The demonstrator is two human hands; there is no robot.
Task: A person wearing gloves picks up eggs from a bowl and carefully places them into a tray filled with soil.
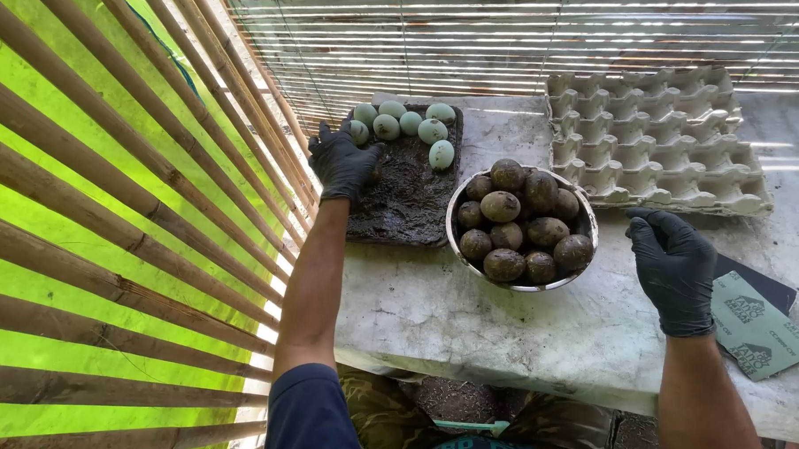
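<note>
Here our gloved left hand [342, 162] rests spread on the muddy tray [408, 206] beside pale eggs [405, 125]; our right hand [675, 266] hovers loosely curled, empty, right of the bowl [456, 205] of mud-coated eggs [519, 220].

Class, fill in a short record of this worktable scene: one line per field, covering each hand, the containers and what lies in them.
Left hand: black-gloved left hand resting on the dark mud-filled tray
Right hand: black-gloved right hand, open, above the pale stone table
Tray contents: pale green clean eggs along the far edge
Bowl: round metal bowl holding mud-coated eggs
Carton: empty grey pulp egg carton
Beside right hand: green sandpaper sheet
</note>
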